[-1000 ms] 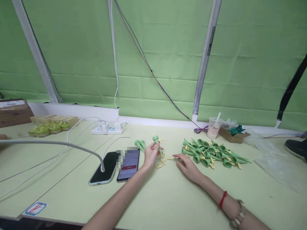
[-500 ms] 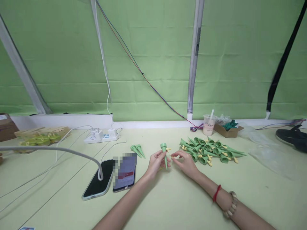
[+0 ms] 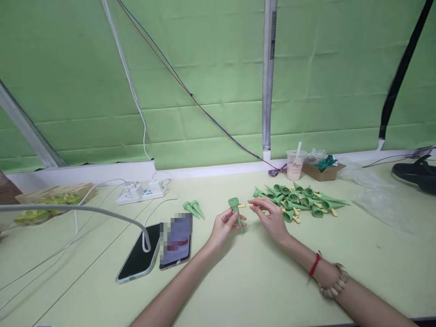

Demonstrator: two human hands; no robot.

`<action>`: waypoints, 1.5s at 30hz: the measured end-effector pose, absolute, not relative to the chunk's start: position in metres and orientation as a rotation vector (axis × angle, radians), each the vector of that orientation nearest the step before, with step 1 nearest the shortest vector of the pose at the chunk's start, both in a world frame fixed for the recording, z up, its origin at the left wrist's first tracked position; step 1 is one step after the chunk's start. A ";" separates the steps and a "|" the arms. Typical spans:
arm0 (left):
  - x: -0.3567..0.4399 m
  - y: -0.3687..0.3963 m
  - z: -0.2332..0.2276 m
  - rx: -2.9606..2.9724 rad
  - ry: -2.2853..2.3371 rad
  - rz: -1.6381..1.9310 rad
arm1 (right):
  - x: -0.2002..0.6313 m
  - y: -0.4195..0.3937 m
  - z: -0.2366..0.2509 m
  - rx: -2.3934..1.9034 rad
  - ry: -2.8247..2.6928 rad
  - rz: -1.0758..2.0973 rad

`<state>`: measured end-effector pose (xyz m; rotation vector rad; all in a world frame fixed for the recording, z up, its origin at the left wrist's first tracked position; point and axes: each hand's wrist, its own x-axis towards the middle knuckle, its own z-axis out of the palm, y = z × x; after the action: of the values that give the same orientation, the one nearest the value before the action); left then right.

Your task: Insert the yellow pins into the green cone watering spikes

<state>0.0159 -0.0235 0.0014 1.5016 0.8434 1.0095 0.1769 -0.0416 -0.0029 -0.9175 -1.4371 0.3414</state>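
The cone [image 3: 233,204] in the left hand [image 3: 223,227] is green; the peg [image 3: 244,206] at the right hand [image 3: 272,221] is yellow. The pile [image 3: 293,197] mixes these same two colours. The tabletop [image 3: 238,281] is plain pale yellow-green, the curtain [image 3: 211,59] beyond its far edge mid-green. Along that edge: white power strip [image 3: 146,195], pale pink drink [image 3: 293,171], brown box [image 3: 327,174], dark teal cloth [image 3: 327,162]. The wristband [image 3: 315,265] is red.

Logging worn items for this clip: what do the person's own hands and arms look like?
The left hand and forearm are bare. The right hand is bare too, with a thin red cord bracelet and, farther up the arm, a chunky beige bead bracelet.
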 end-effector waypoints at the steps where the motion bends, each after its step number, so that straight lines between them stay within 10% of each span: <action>1: 0.016 -0.023 0.000 1.516 0.837 1.005 | 0.176 -0.042 -0.003 -0.909 -1.448 0.345; 32: 0.013 -0.021 -0.002 1.922 0.894 1.043 | 0.174 -0.032 -0.013 -0.962 -1.412 1.358; 45: 0.017 -0.023 -0.002 1.801 0.859 1.021 | 0.178 -0.031 -0.013 -1.008 -1.411 1.212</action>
<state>0.0165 -0.0234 -0.0017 1.8013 0.8593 1.0207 0.1777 -0.0312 -0.0128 -1.0076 -1.4108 1.2120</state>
